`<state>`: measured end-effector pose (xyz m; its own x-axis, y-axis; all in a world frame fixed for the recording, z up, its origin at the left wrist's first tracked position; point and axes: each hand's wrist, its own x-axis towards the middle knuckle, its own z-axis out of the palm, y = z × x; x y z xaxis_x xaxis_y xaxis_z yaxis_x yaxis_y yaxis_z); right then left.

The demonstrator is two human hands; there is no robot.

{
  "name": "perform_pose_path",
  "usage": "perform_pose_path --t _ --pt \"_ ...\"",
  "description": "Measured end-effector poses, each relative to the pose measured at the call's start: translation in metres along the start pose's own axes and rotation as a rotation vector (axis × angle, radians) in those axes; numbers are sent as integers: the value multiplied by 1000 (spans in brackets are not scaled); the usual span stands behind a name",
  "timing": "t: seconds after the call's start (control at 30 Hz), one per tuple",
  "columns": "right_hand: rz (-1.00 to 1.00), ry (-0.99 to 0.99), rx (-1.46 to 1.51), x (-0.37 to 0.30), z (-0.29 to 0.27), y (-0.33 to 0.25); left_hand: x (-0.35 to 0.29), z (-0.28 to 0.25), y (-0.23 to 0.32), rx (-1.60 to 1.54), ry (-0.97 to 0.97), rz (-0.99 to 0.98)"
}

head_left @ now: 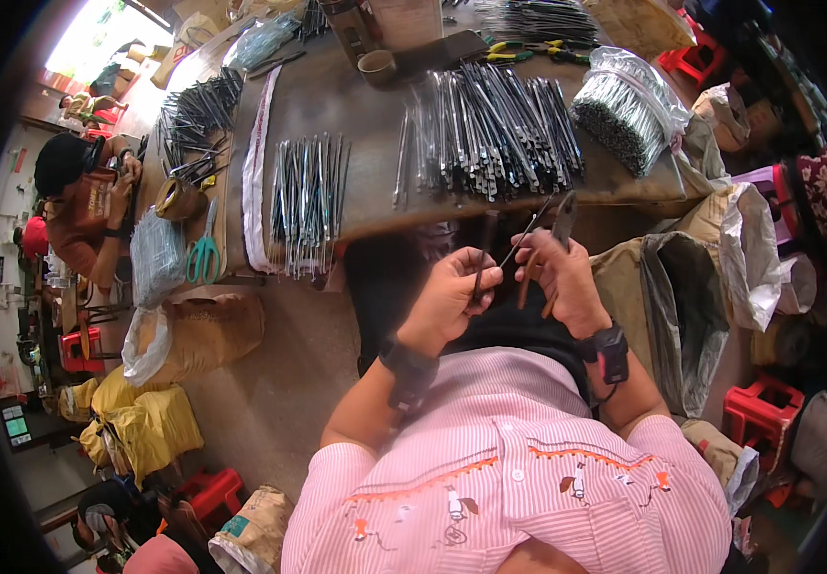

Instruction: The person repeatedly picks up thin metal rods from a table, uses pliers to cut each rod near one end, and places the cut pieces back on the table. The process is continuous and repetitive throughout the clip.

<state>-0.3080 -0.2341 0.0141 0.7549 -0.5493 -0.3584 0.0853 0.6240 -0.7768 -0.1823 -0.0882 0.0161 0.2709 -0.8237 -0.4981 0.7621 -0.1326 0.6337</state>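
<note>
My left hand (pixel 453 292) pinches a thin dark metal rod (pixel 518 244) that slants up to the right. My right hand (pixel 563 277) grips a pair of pliers (pixel 561 222) by their brown handles; the jaws point upward and meet the rod's upper end. Both hands hover in front of my chest, just below the near edge of a low wooden table (pixel 365 206). Laid out on the table are a wide spread of similar metal rods (pixel 490 134) and a smaller row of them (pixel 306 196).
A clear bag of wire pieces (pixel 628 100) lies at the table's right end. Teal scissors (pixel 204 251) and a tape roll (pixel 177 199) sit to the left. An open sack (pixel 681 297) stands to my right, filled sacks (pixel 198 330) to my left. Another person (pixel 83 206) sits far left.
</note>
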Motion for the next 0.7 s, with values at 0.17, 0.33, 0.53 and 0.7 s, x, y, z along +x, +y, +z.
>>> perform_pose_path --t 0.17,0.33,0.53,0.7 --pt "306 -63 530 -5 -35 5 -5 0 6 205 22 169" --pt "357 -320 253 -21 -46 4 -4 12 3 508 137 401" --pt "73 -302 -671 -29 -36 5 -5 16 8 807 167 616" --pt "-253 -319 -1055 -22 -35 2 -7 17 11 810 182 609"
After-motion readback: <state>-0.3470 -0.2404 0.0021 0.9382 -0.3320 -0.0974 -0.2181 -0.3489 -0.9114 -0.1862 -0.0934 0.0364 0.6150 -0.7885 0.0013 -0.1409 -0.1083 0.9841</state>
